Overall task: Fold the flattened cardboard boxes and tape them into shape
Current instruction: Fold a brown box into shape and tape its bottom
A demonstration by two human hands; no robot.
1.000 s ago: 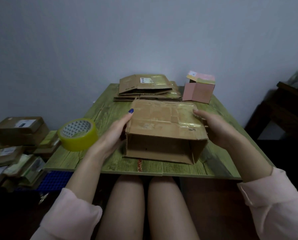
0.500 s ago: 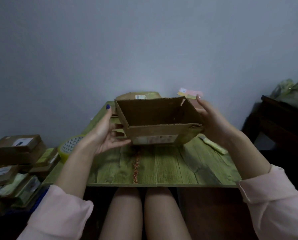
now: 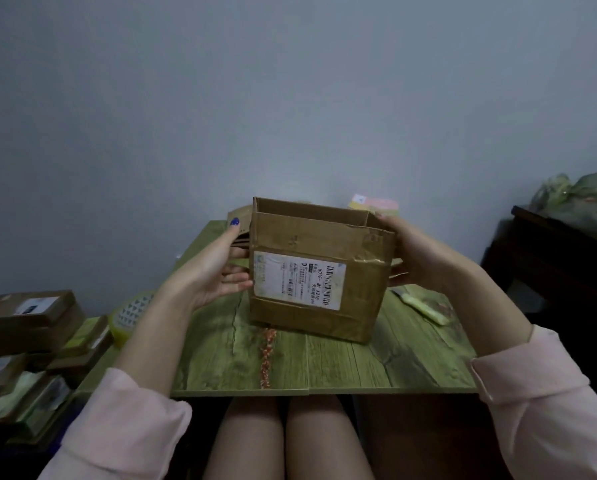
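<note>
A brown cardboard box (image 3: 318,271) with a white shipping label on its near side stands upright over the green wooden table (image 3: 325,368), its top open. My left hand (image 3: 214,271) presses flat against its left side, fingers mostly straight. My right hand (image 3: 418,254) grips the right side, thumb at the top corner. A roll of yellow tape (image 3: 130,313) sits at the table's left edge, partly hidden by my left forearm. Flattened boxes (image 3: 240,216) peek out behind the held box.
A pale yellow utility knife (image 3: 423,308) lies on the table at the right. A pink box (image 3: 373,202) shows behind the held box. Finished boxes (image 3: 30,313) are stacked on the floor at left. A dark cabinet (image 3: 550,271) with bags stands at right.
The box was lifted off the table and turned from lying with its open end toward me to standing upright, label side facing me. Both hands stayed on its sides.
</note>
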